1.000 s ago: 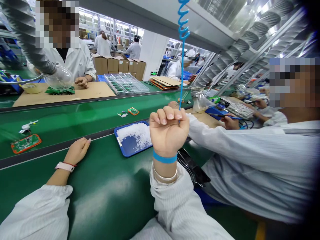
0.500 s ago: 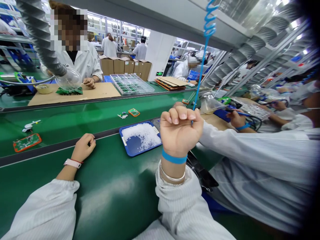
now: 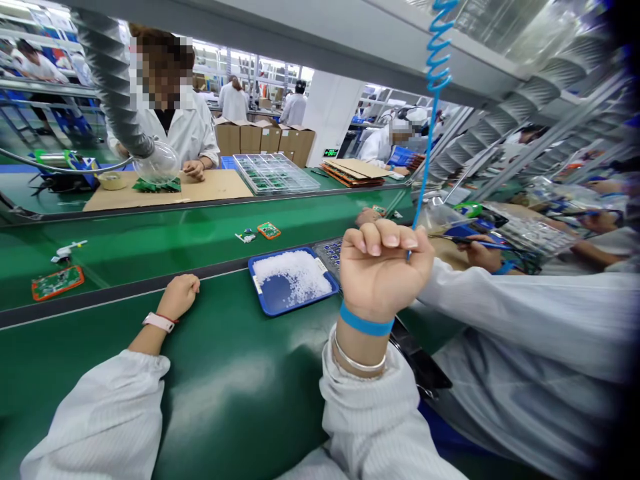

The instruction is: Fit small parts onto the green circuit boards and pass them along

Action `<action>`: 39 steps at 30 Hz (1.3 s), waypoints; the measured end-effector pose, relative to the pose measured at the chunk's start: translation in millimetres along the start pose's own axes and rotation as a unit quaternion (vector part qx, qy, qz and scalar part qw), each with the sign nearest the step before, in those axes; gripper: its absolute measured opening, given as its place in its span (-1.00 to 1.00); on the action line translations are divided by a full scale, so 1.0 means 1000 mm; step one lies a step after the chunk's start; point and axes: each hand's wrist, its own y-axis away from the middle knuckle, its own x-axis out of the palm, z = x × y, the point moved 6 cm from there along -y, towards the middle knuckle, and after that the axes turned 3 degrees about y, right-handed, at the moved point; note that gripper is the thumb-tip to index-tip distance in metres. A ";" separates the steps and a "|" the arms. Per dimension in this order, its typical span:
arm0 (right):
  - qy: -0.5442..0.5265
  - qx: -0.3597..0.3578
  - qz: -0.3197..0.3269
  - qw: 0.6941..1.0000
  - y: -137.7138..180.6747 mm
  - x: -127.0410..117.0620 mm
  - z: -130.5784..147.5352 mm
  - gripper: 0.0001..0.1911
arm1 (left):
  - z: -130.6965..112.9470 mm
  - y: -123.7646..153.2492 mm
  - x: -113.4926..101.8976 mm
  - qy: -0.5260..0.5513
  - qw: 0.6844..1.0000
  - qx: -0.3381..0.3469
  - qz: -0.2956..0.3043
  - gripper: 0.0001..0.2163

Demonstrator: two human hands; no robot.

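Note:
My left hand (image 3: pixel 179 296) rests on the green worktop, its fingers curled in and nothing showing in them. A pale pink band (image 3: pixel 159 323) circles that wrist. Raised in front of me, my right hand (image 3: pixel 383 273) turns its bare palm toward me, fingers loosely bent and thumb a little apart. A blue wristband (image 3: pixel 367 321) and a silver bangle sit below it. The blue coiled cord (image 3: pixel 425 180) drops to the gap between thumb and fingers; its lower end is hidden. Left of this hand lies a blue tray (image 3: pixel 273 305) of small white pieces.
On the green belt (image 3: pixel 210 235) lie an orange-edged circuit board (image 3: pixel 57 283), a smaller board (image 3: pixel 269 231) and small white parts. A co-worker in white (image 3: pixel 200 120) sits opposite; another's sleeve (image 3: pixel 510 300) is close on my right. A grey duct (image 3: pixel 113 80) hangs at the left.
My view has shifted, moving the scene rightward. The boards on the belt have slid left relative to the tray. My right hand is slightly farther right of the tray; my left hand stays on the worktop.

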 end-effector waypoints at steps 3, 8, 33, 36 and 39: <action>-0.019 0.004 0.002 1.000 0.000 -0.001 -0.001 -0.61 | -0.002 0.002 0.001 0.003 1.000 -0.003 0.015 -0.86; -0.034 0.010 0.000 0.999 0.000 -0.001 -0.001 -0.63 | -0.008 0.002 -0.006 -0.017 1.000 -0.004 -0.009 -0.86; -0.046 0.067 -0.093 0.992 0.002 0.000 -0.006 -0.39 | -0.008 0.006 -0.035 -0.019 0.970 -0.091 -0.226 -0.50; -0.051 0.068 -0.083 0.993 0.003 -0.002 -0.006 -0.40 | -0.008 0.007 -0.030 0.010 0.976 -0.082 -0.200 -0.50; -0.064 0.073 -0.079 0.992 0.003 -0.008 -0.007 -0.40 | -0.008 0.007 -0.026 0.014 0.979 -0.082 -0.185 -0.50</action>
